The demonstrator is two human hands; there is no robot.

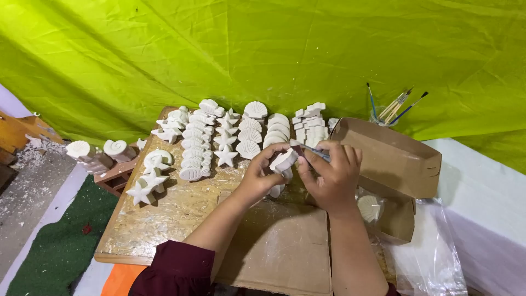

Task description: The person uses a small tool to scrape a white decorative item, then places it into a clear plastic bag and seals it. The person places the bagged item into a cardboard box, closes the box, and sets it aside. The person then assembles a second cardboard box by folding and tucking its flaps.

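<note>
My left hand (262,176) holds a white plaster piece (284,161) in a closed grip. My right hand (330,174), closed on a thin tool (312,149), sits just right of it. The tool's long axis points left, tip touching the piece's upper edge.

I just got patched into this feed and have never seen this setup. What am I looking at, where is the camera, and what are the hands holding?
There is no machine here: a person works with two bare hands. The single picture comes from a camera worn on the person's head, looking down.

The left hand holds a small white plaster piece. The right hand holds a thin tool against it; what kind of tool is too small to tell.

Underneath is a board with a cardboard sheet on it. Rows of white plaster shells and starfish lie at the back. To the right are an open cardboard box and a jar of brushes. Green cloth hangs behind.
</note>
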